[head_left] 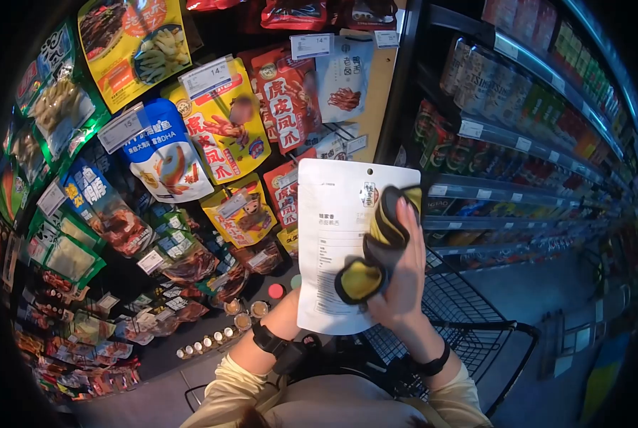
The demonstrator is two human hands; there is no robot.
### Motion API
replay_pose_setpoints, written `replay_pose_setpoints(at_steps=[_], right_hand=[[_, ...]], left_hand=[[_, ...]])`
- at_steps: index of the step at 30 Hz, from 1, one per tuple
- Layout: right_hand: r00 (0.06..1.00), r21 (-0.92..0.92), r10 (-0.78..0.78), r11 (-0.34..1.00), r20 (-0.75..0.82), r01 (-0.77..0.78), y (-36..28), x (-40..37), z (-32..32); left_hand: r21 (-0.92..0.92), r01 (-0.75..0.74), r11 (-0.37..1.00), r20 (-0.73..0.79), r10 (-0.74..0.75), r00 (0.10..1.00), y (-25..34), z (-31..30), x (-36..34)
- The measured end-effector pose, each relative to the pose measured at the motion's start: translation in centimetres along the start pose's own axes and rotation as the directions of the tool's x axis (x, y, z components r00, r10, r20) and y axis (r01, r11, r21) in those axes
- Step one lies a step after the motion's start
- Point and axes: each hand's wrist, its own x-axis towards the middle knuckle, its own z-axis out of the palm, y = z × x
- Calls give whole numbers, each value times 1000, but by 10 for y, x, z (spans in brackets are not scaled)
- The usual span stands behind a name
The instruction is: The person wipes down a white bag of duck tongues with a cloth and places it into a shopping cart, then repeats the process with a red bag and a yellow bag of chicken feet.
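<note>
A shopper's right hand (404,274), fingers outstretched, lies against the right side of a white pouch (327,246) at the frame's center. The left hand (291,307) (mostly hidden behind the pouch, its grip impossible to tell) is at lower left of it. Snack packets (166,153) hang at left; a black cart (501,332) stands lower right.

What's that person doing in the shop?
They're holding up a white packet with writing on it. Their right hand is against its front, and their left forearm reaches behind it, so that hand is hidden. Bright snack bags hang at the left, a black shopping cart is close by, and filled shelves stand at the right.
</note>
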Motion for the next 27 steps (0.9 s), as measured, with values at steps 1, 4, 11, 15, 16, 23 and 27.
replay_pose_setpoints(at_steps=[1, 4, 11, 15, 16, 23, 27], right_hand=[[999, -20, -40, 999, -8, 40, 1, 6, 4], [978, -40, -139, 988, 157, 147, -19, 15, 10], [771, 91, -404, 905, 492, 416, -23, -36, 20], [900, 1, -331, 939, 284, 344, 4, -51, 14], [954, 12, -265, 964, 141, 266, 7, -46, 16], [985, 435, -121, 899, 126, 55, 14, -16, 33], [930, 372, -235, 920, 284, 119, -16, -31, 32]], left_hand=[[-17, 3, 1000, -4, -3, 1000, -3, 0, 1], [-29, 3, 1000, -17, -3, 1000, -9, -2, -8], [-72, -18, 997, -51, 14, 999, -3, -21, -31], [-72, -34, 997, -42, 31, 999, 5, -17, -20], [-54, -29, 998, -29, 28, 999, 4, -13, -18], [-39, -23, 999, -7, 23, 1000, -14, 16, 10], [-124, -36, 992, -42, 31, 999, -11, 3, 2]])
